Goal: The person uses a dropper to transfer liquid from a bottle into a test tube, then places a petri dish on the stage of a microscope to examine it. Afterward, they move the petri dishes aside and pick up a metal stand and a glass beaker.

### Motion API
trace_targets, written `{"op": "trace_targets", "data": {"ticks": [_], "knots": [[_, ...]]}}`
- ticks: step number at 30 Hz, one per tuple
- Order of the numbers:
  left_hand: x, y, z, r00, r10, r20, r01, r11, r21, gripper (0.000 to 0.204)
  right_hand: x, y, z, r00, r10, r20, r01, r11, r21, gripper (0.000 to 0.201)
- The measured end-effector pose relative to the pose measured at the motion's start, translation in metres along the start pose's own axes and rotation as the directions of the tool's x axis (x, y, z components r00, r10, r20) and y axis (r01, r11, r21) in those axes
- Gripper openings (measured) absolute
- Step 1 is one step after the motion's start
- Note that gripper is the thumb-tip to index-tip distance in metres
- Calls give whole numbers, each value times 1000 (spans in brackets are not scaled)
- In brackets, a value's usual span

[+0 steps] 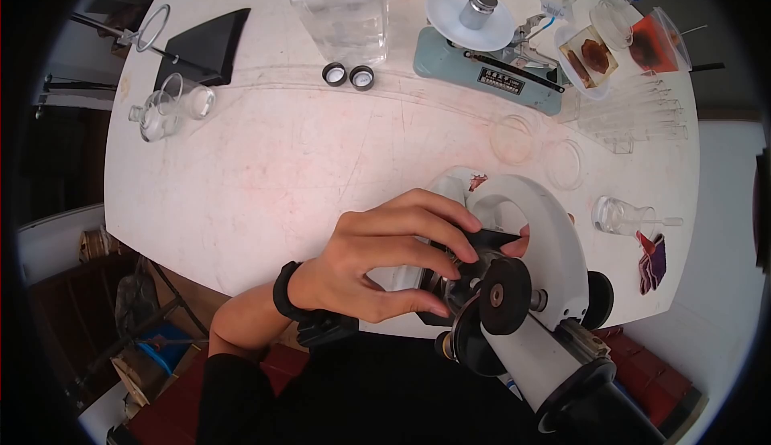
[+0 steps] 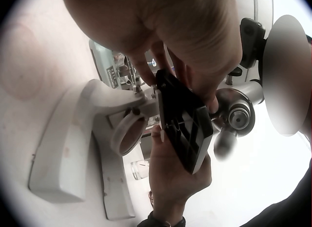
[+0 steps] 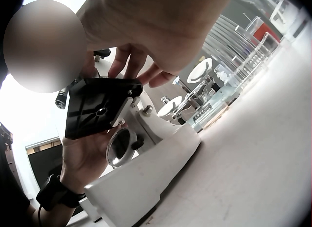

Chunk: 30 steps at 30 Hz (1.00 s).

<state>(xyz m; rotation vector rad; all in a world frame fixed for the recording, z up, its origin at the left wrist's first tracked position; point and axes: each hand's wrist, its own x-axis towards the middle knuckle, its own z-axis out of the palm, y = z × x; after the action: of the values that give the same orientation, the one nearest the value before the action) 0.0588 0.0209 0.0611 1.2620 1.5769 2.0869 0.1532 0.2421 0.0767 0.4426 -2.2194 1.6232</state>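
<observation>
A white microscope (image 1: 562,236) stands at the table's near right edge, its eyepiece tube slanting toward the person. My left hand (image 1: 377,244) reaches to its black stage (image 3: 100,107) from the left, thumb and fingers spread, fingertips right at the stage beside the objectives. From the other side comes my right hand (image 2: 170,176), its fingers at the opposite edge of the stage. In the head view only fingertips of that hand show behind the microscope's arm; whether they pinch anything I cannot tell. Under the stage sits the round mirror (image 3: 121,148).
A blue balance (image 1: 482,75) with a metal weight (image 1: 479,9) on its pan stands at the back. Glass bottles (image 1: 341,15), two black caps (image 1: 362,78), petri dishes (image 1: 564,164), test tubes (image 1: 634,116) and a beaker (image 1: 618,216) lie about. A ring stand (image 1: 201,51) is far left.
</observation>
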Motion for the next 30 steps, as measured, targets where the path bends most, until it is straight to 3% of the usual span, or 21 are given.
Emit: {"op": "trace_targets", "data": {"ticks": [24,30], "knots": [[0,1,2,1000,-17,1,17,1000,-13,26,0,-3,-5,996,63,58,-61,998,-32,21],[0,0,4,999,-23,-24,22,999,-26,25,-5,5,-2,1000,-11,4,11,1000,-19,23]]}}
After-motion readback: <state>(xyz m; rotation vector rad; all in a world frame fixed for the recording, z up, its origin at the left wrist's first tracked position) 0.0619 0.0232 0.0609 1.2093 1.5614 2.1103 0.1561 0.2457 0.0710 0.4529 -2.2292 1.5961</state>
